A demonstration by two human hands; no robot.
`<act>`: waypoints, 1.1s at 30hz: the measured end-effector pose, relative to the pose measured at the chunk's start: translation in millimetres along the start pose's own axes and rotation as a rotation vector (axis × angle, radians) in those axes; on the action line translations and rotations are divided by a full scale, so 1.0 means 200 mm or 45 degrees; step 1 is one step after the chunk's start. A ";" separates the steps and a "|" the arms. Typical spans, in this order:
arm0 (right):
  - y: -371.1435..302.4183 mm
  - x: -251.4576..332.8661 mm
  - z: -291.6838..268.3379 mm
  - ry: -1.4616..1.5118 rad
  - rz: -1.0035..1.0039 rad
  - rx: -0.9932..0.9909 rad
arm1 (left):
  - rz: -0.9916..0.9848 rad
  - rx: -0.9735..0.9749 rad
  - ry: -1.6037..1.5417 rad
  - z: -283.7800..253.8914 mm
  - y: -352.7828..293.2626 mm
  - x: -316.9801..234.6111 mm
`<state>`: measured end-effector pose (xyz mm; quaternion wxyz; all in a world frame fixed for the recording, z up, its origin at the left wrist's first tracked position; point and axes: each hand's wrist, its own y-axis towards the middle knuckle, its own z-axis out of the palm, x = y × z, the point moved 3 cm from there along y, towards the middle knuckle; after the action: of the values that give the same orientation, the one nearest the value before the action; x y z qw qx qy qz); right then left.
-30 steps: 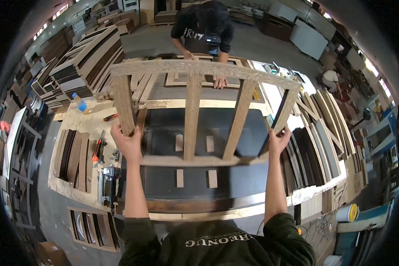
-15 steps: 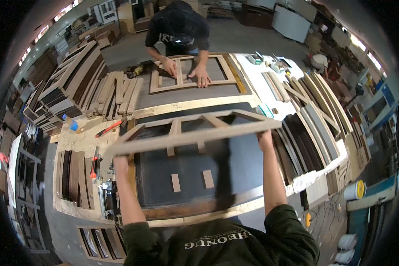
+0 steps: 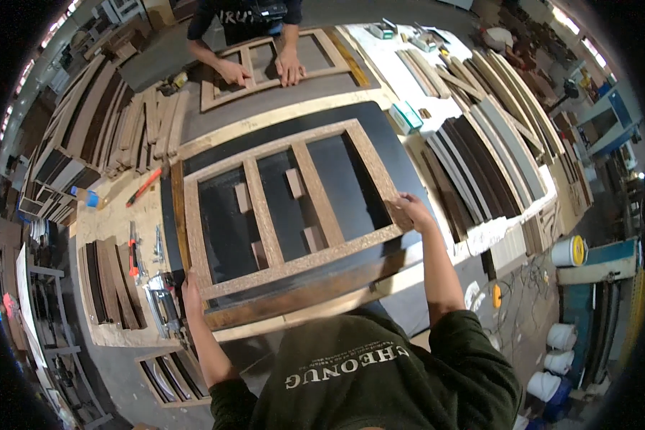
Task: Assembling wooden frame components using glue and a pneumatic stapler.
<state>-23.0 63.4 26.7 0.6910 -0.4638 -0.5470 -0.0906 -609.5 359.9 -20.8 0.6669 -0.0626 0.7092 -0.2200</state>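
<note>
Grey floor [image 3: 115, 376]; bright windows [image 3: 566, 20] at upper right; pale open rack [image 3: 49, 272] at far left

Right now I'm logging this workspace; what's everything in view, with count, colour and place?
Slatted frame: one, light brown, centre
Panel: one, black, under that frame
Small blocks: four, tan, seen through the frame
Second frame: one, tan, far side
Third frame: one, brown, lower left
Slim tools: two, red, left
Grey-black tools: count unclear, left
Bottle: one, blue-topped, left
Wood strips: many, brown to black, left and right
Small box: one, green-white, right of centre
Buckets: several, white, right
Other people: two, dark and pale tops, top of view
Left hand: one, bare, at the frame's near left corner
Right hand: one, bare, on the frame's right side
</note>
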 end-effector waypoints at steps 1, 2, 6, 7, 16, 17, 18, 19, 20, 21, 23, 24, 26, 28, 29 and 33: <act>0.01 -0.01 0.03 -0.187 -0.102 -0.050 | 0.088 -0.097 0.256 0.02 0.00 0.01; 0.01 -0.01 0.07 -0.372 -0.207 -0.102 | 0.181 -0.183 0.511 0.05 0.01 0.00; 0.01 -0.06 0.06 -0.309 -0.101 -0.156 | 0.173 -0.304 0.887 0.29 -0.12 -0.21; 0.01 -0.06 0.11 -0.231 -0.098 -0.140 | 0.226 -0.393 0.905 0.23 -0.12 -0.15; -0.06 -0.05 0.13 -0.737 -0.370 -0.671 | 0.249 -0.703 1.173 0.30 -0.18 -0.10; -0.07 -0.06 0.13 -0.699 -0.393 -0.669 | 0.307 -0.760 1.175 0.35 -0.22 -0.12; -0.07 -0.06 0.12 -0.665 -0.414 -0.665 | 0.359 -0.815 1.177 0.37 -0.24 -0.13; -0.08 -0.08 0.12 -0.720 -0.568 -0.744 | 0.407 -0.808 1.131 0.37 -0.25 -0.13; -0.05 -0.09 0.12 -0.725 -0.571 -0.727 | 0.396 -0.823 1.131 0.36 -0.26 -0.13; -0.03 -0.11 0.11 -0.713 -0.581 -0.739 | 0.379 -0.812 1.122 0.35 -0.25 -0.13; -0.03 -0.09 0.14 -0.667 -0.592 -0.689 | 0.415 -0.765 1.107 0.33 -0.26 -0.14; -0.03 -0.07 0.14 -0.669 -0.467 -0.624 | 0.485 -0.786 1.048 0.32 -0.27 -0.13; -0.07 0.01 0.15 -0.707 -0.473 -0.559 | 0.362 -0.704 1.153 0.30 -0.24 -0.13; 0.03 -0.07 0.07 -0.764 -0.551 -0.606 | 0.422 -0.737 1.285 0.37 -0.32 -0.18; 0.04 -0.10 0.06 -0.689 -0.509 -0.517 | 0.497 -0.754 1.409 0.43 -0.36 -0.24; -0.06 -0.09 0.11 -0.612 -0.498 -0.339 | 0.393 -0.704 1.682 0.42 -0.44 -0.27</act>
<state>-52.1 65.7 17.1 0.4451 -0.4442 -0.7564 -0.1800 -539.5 282.1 62.4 0.0834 0.0179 0.9938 0.0717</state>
